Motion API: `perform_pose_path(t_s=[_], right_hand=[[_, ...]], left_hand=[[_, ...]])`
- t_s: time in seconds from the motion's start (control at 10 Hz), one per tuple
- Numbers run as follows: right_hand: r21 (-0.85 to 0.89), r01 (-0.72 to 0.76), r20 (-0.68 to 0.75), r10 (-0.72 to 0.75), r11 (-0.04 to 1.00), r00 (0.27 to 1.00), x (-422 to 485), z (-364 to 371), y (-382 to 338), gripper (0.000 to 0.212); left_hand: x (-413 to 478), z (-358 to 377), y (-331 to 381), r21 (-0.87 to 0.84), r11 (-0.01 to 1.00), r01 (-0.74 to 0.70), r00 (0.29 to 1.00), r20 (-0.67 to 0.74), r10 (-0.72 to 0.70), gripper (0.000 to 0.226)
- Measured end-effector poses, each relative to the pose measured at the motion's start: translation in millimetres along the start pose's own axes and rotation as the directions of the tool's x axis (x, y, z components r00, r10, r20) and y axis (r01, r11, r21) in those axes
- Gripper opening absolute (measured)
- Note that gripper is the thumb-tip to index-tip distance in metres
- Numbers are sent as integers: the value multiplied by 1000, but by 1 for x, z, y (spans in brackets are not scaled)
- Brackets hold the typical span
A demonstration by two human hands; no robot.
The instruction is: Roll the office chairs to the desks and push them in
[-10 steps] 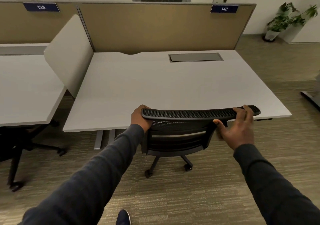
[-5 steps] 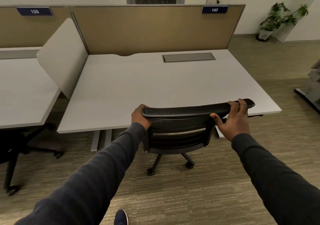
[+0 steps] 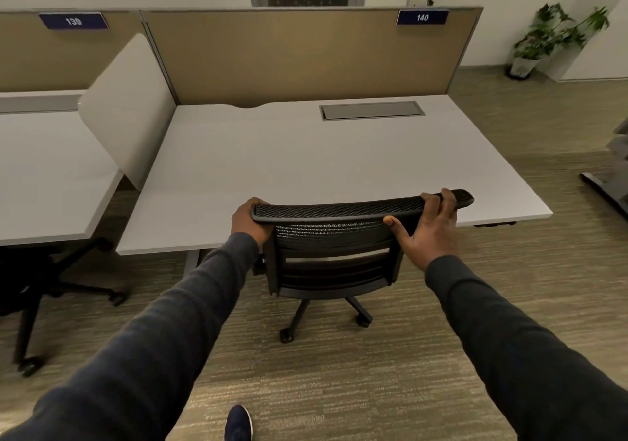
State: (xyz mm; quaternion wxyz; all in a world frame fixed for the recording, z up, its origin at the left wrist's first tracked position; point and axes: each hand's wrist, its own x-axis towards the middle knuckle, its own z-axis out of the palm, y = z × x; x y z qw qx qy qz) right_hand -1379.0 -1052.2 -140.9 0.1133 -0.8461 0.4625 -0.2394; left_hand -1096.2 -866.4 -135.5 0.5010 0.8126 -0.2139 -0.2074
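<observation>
Your chair [image 3: 334, 257] has rolled slightly closer to the desk [image 3: 306, 169] — both hands, left hand [image 3: 249, 221] and right hand [image 3: 430, 228], grasping its backrest (seat nearly tucked under).

two office chairs [image 3: 334, 253] [image 3: 30, 291], two desks [image 3: 323, 165] [image 3: 44, 172], two number signs [image 3: 422, 17] [image 3: 73, 21], one potted plant [image 3: 550, 38]
</observation>
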Motion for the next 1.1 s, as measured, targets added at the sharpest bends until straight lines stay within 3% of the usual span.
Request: perform_pose_path(t_s=[0.4,0.6,0.8,1.1], right_hand=[[-74,-78,61,82,994,995,-6,-4,-6,106],[-44,-137,23,138,990,990,-35,12,-24,101],[6,-12,-23,12,1000,1000,-79,49,-77,102],[-34,192,160,-185,981,970,-151,136,-198,96]], left_hand=[[3,-1,-3,12,1000,-3,999,35,3,12],[-3,-7,-17,15,1000,-19,997,77,17,21],[-15,-35,-61,243,970,-22,993,120,-8,62],[-11,-145,-146,570,802,-181,966,257,35,59]])
